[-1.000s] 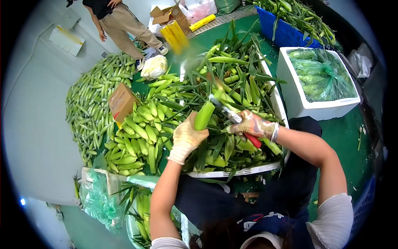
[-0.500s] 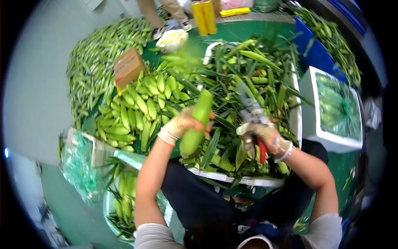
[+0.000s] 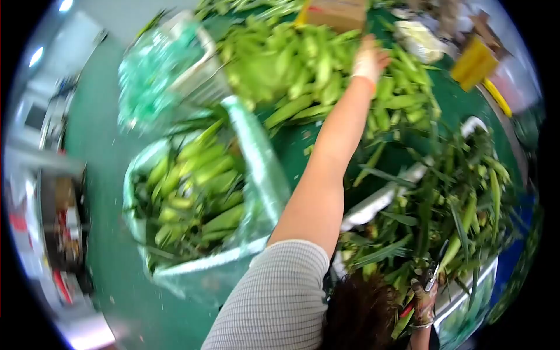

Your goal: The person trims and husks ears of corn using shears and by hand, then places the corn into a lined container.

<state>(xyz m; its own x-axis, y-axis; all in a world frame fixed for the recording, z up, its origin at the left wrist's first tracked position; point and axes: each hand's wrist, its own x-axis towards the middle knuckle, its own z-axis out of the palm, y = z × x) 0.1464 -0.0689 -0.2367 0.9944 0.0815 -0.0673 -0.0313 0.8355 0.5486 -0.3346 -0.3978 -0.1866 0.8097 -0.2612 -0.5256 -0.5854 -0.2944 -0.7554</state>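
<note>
My left hand (image 3: 370,57), in a pale glove, is stretched far forward over the pile of trimmed corn ears (image 3: 324,61), near the cardboard box. Its fingers look apart, and no ear shows in its grip. At the lower right, my right hand (image 3: 424,300), gloved and stained, is wrapped round pruning shears (image 3: 431,276) with a red handle. The blades point up over a white crate (image 3: 373,204) heaped with untrimmed corn and long green leaves (image 3: 431,216). My hair hides part of that crate's near side.
A green-lined box (image 3: 256,157) of leafy corn stands to the left. Behind it is another crate (image 3: 201,73) with crumpled green plastic (image 3: 154,79). A cardboard box (image 3: 335,14) sits beyond the pile. Yellow rolls (image 3: 473,61) and a white bundle (image 3: 421,42) lie at the far right.
My view has swung left. My left hand has let go of the corn ear it held and reached forward over the pile. My right hand still holds the shears.
</note>
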